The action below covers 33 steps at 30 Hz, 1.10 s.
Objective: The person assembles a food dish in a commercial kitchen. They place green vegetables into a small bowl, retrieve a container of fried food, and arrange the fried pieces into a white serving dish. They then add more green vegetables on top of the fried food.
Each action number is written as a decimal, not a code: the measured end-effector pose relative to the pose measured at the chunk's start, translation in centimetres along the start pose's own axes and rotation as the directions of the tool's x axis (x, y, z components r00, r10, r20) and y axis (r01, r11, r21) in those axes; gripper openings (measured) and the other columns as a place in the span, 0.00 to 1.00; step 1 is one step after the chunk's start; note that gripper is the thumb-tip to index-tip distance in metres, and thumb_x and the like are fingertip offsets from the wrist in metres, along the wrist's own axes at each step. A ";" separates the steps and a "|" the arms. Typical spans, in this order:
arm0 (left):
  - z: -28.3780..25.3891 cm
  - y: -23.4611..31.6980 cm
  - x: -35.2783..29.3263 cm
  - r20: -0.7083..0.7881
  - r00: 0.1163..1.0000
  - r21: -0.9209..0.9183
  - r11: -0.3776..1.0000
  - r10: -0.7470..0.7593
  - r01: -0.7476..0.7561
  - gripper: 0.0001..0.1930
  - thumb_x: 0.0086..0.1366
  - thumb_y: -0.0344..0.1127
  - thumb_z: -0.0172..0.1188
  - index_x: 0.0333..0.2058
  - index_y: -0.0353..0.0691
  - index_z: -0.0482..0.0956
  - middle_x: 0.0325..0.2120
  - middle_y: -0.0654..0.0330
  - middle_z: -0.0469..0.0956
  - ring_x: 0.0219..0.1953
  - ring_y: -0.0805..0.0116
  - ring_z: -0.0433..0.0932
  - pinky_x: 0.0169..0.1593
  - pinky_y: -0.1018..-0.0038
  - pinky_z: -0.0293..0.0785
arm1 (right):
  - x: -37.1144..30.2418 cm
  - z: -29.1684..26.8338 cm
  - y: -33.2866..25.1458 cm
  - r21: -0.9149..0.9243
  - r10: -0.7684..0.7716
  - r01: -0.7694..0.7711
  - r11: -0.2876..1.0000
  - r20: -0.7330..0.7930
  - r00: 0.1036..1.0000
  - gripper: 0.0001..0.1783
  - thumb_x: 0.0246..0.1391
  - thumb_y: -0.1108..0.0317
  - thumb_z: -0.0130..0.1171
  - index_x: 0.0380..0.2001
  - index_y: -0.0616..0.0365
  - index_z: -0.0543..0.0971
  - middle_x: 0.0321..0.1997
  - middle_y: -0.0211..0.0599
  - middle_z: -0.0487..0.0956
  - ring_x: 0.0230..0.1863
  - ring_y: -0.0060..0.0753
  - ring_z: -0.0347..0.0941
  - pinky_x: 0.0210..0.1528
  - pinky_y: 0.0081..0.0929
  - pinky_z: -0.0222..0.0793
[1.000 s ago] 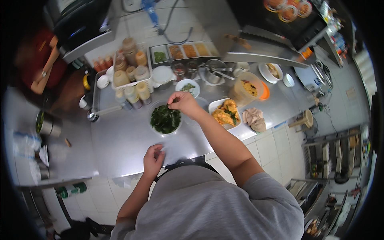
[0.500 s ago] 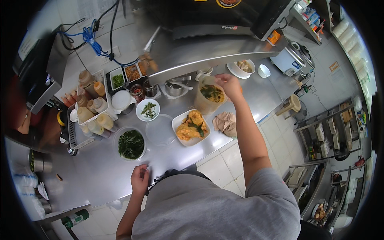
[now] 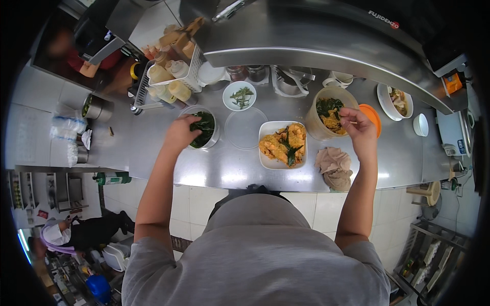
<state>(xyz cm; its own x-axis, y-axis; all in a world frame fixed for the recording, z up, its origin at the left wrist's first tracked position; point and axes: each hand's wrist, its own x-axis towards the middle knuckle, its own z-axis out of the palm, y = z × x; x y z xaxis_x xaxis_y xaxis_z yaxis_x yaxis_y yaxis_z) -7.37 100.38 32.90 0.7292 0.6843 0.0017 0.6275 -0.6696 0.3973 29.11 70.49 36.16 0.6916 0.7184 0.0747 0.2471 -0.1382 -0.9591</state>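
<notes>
My left hand (image 3: 179, 133) is at the left side of a clear round tub (image 3: 215, 142), its fingers apart and reaching over dark green leaves (image 3: 204, 129). My right hand (image 3: 361, 131) is at the right rim of a tall cloudy plastic container (image 3: 315, 129), thumb and fingertips pinched together. Whatever those fingertips hold, if anything, is too small to make out. Inside that container lie yellow-orange crumbs and dark leaves (image 3: 329, 106). Between the two tubs stands a square white dish (image 3: 262, 158) of golden crumb-coated pieces (image 3: 273, 146) topped with dark leaves.
A clear lid (image 3: 246, 128) lies beside a white bowl of green sprigs (image 3: 240, 96). Crumpled brown paper (image 3: 334, 168) rests near the counter's front edge. An orange lid (image 3: 371, 120) leans behind my right hand. Left back, a white basket (image 3: 194, 71) holds sauce bottles. A steel ledge (image 3: 316, 53) overhangs the back.
My left hand has moved from the counter's front edge up to the leaf tub. My right hand stays by the tall container. The view has turned and shifted.
</notes>
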 end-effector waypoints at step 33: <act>5.9 27.8 11.2 0.151 0.908 -0.688 0.701 0.392 -0.188 0.12 0.55 0.29 0.64 0.38 0.39 0.77 0.38 0.61 0.77 0.28 0.78 0.73 0.31 0.81 0.71 | -2.8 -6.5 1.4 0.265 0.020 0.066 0.962 -0.307 0.952 0.09 0.51 0.80 0.57 0.38 0.64 0.78 0.37 0.35 0.80 0.39 0.23 0.75 0.44 0.20 0.70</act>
<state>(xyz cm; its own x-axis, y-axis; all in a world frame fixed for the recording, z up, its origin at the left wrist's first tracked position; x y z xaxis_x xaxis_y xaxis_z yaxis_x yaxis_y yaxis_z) 19.85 87.67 38.52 0.9489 0.3150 0.0190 0.1144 -0.3995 0.9096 31.94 63.84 36.44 0.8712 0.4716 0.1359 0.1030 0.0951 -0.9901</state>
